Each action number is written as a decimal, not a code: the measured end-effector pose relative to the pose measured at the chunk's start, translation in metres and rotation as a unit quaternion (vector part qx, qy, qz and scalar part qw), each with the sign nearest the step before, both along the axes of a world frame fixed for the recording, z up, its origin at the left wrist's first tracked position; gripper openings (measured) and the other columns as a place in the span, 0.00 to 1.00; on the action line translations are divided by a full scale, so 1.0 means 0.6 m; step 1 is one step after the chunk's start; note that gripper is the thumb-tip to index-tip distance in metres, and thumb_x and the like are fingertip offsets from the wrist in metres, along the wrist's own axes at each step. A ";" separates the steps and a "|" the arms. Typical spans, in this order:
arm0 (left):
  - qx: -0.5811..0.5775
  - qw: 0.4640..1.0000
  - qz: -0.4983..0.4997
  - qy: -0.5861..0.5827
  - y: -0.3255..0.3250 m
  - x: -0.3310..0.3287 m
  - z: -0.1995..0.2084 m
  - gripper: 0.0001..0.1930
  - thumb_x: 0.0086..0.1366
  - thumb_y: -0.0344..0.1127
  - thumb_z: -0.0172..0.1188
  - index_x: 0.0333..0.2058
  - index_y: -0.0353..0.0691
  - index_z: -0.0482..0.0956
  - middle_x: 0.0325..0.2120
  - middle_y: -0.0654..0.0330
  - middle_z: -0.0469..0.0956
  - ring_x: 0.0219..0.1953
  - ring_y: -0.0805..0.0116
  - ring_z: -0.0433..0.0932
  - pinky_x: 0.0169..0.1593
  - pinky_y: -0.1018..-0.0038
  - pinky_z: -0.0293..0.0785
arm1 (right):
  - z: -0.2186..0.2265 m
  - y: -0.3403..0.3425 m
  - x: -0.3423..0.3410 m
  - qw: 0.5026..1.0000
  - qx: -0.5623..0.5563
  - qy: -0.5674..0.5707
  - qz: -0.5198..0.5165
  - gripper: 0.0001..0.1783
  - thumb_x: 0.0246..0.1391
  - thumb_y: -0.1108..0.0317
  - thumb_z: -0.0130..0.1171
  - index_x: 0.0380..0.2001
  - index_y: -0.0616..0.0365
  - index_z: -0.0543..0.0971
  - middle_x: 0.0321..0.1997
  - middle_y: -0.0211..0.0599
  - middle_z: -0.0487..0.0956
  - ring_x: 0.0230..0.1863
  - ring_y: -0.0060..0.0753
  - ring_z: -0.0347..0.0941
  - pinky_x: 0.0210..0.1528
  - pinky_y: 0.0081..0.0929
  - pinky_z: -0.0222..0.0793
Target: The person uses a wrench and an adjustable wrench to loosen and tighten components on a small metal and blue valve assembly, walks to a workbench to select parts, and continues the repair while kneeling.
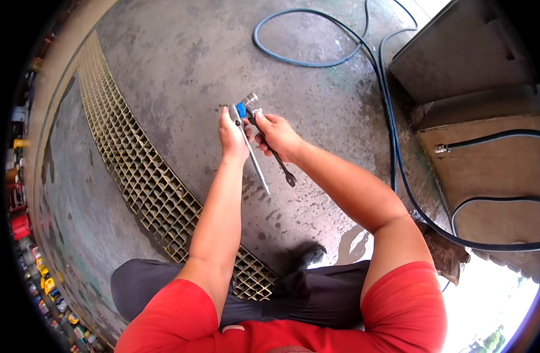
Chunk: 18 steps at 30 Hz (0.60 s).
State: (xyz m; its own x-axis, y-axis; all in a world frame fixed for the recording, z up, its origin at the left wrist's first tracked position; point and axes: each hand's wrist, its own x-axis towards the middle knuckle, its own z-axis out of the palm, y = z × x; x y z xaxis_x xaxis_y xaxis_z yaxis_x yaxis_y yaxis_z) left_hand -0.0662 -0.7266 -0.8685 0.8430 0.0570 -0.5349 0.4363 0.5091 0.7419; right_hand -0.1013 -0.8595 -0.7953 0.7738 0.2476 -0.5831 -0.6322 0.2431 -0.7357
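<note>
Both my hands are closed on tools, held close together out in front of me above the floor. My left hand [233, 140] grips a silver wrench [255, 162], whose long handle tapers to a point toward me. In my right hand [280, 139] is a dark wrench [281, 164] with a widened end pointing down. Between the tools' upper ends sits a silver metal fitting [250, 99] with a blue part [242, 110] beside it. How the tool jaws meet the fitting is too small to make out. Several fingers are hidden behind the tools.
A metal floor grate [135, 153] curves past on the left. Dark blue hose [386, 94] loops over the stained concrete floor [182, 70] ahead and right. A hose end with metal coupling [442, 148] lies near a large dark box-like object [464, 53]. Colourful items [46, 282] line the far left.
</note>
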 end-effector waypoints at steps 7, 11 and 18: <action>0.006 0.997 0.077 0.023 -0.011 -0.020 -0.039 0.20 0.71 0.56 0.39 0.39 0.45 0.65 0.22 0.63 0.67 0.17 0.73 0.65 0.18 0.75 0.61 | -0.028 0.024 -0.037 0.997 -0.077 -0.005 0.026 0.18 0.70 0.57 0.42 0.39 0.61 0.73 0.22 0.33 0.72 0.17 0.23 0.67 0.16 0.23 0.63; 0.017 0.993 0.119 0.007 -0.016 -0.026 -0.021 0.20 0.72 0.56 0.39 0.38 0.45 0.65 0.22 0.63 0.66 0.14 0.74 0.63 0.17 0.75 0.61 | -0.009 0.025 -0.047 0.988 -0.137 0.002 0.066 0.20 0.70 0.56 0.42 0.39 0.62 0.75 0.19 0.30 0.72 0.16 0.22 0.67 0.16 0.24 0.64; -0.042 0.991 0.121 0.022 -0.005 -0.031 -0.009 0.26 0.70 0.59 0.38 0.25 0.44 0.67 0.15 0.65 0.64 0.12 0.72 0.62 0.17 0.75 0.60 | -0.017 0.048 -0.064 0.948 -0.300 -0.047 0.100 0.27 0.67 0.50 0.44 0.34 0.66 0.77 0.23 0.50 0.78 0.24 0.46 0.76 0.30 0.42 0.70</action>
State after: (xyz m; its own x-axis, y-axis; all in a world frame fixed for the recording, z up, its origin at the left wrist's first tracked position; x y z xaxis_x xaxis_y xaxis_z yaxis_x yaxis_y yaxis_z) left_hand -0.0849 -0.7296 -0.8740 0.7856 0.2079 -0.5828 0.3250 0.6628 0.6746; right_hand -0.1398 -0.8306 -0.8053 0.8015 0.0399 -0.5967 -0.5472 -0.3537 -0.7586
